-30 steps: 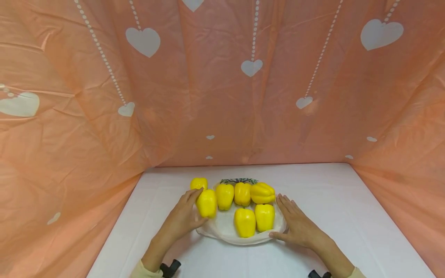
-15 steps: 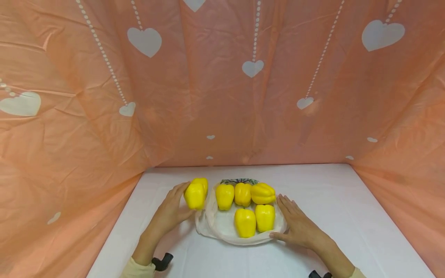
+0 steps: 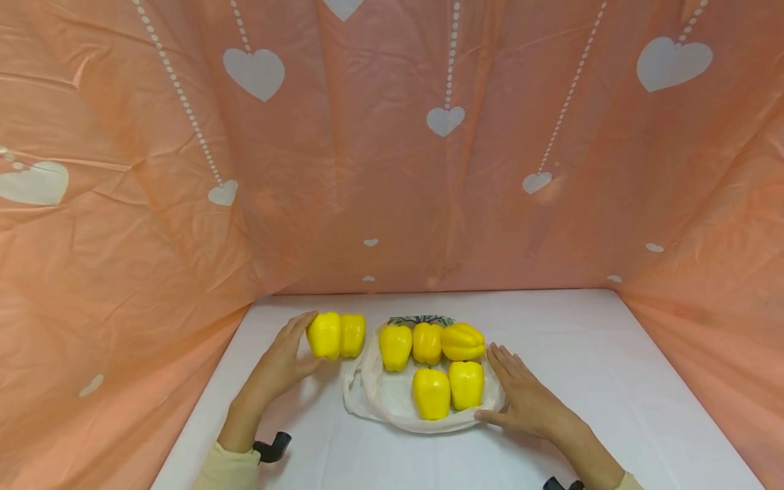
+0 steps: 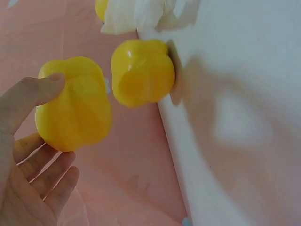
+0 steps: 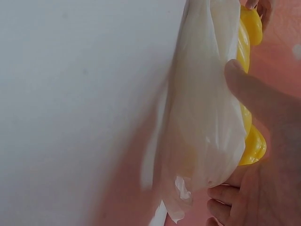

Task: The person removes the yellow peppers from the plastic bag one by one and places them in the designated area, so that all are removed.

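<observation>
My left hand (image 3: 275,367) holds a yellow bell pepper (image 3: 324,335) between thumb and fingers, left of the bag. In the left wrist view, this held pepper (image 4: 77,108) is above the table level, with the thumb on its top. Another yellow bell pepper (image 3: 354,335) stands on the table close beside it. A whitish thin plastic bag (image 3: 382,412), its mouth spread wide, contains several yellow peppers (image 3: 432,393). My right hand (image 3: 520,395) rests against the bag's right side with straight fingers; its thumb (image 5: 240,77) touches the bag wall.
The table has a white cover (image 3: 612,381). A peach curtain with white hearts (image 3: 392,204) surrounds it at the back and both sides. A dark green patterned patch (image 3: 422,318) shows at the bag's far edge. Black wrist mounts (image 3: 273,447) sit on the forearms.
My left hand has carried its pepper from the bag's left edge leftward and slightly back, beside the pepper standing on the table. The right hand stays at the bag.
</observation>
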`<state>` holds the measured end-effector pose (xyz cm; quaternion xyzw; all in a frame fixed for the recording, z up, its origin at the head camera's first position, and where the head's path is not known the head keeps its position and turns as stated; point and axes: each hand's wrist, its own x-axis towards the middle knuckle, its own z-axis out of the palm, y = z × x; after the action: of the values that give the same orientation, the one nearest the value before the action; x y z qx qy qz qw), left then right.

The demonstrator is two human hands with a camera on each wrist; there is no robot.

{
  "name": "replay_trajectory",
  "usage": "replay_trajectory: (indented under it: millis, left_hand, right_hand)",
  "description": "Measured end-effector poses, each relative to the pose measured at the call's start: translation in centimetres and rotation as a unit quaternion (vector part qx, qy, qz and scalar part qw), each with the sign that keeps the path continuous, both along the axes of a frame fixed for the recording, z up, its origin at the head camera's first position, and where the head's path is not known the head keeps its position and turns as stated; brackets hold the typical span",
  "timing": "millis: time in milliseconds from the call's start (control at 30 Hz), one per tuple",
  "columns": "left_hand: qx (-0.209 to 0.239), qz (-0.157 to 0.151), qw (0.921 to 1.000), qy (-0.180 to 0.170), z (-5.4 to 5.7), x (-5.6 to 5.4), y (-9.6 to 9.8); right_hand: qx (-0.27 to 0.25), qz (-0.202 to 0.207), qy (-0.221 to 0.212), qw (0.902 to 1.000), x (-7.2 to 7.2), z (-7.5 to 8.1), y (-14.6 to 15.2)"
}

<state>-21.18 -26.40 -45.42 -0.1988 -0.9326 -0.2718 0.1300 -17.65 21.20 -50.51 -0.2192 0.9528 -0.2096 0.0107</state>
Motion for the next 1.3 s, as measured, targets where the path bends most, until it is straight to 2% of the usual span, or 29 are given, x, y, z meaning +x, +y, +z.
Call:
replay_trajectory:
  millis: [300, 467, 867, 1133, 1300]
  left_hand:
    - [-0.007, 0.006, 0.9997, -0.024, 0.3, -1.5, -1.5]
    - [-0.009, 0.006, 0.9995, -0.031, -0.5, -2.2, -2.1]
    - [0.009, -0.012, 0.9997, -0.020, -2.7, -3.9, -3.2]
    - [0.020, -0.014, 0.9978, -0.061, -3.5, -4.8, -3.3]
    - [0.024, -0.019, 0.9970, -0.072, -3.8, -5.2, -3.1]
  right_hand:
    - [0.004, -0.001, -0.010, 0.9999, 0.0, 0.2, 0.0]
    - [0.011, -0.001, -0.011, 0.9999, 0.1, 0.3, 0.0]
    - [0.013, 0.000, -0.014, 0.9998, 0.0, 0.3, 0.0]
    - [0.018, 0.001, -0.019, 0.9996, -0.1, 0.4, 0.0]
    - [0.020, 0.002, -0.020, 0.9996, 0.0, 0.5, 0.0]
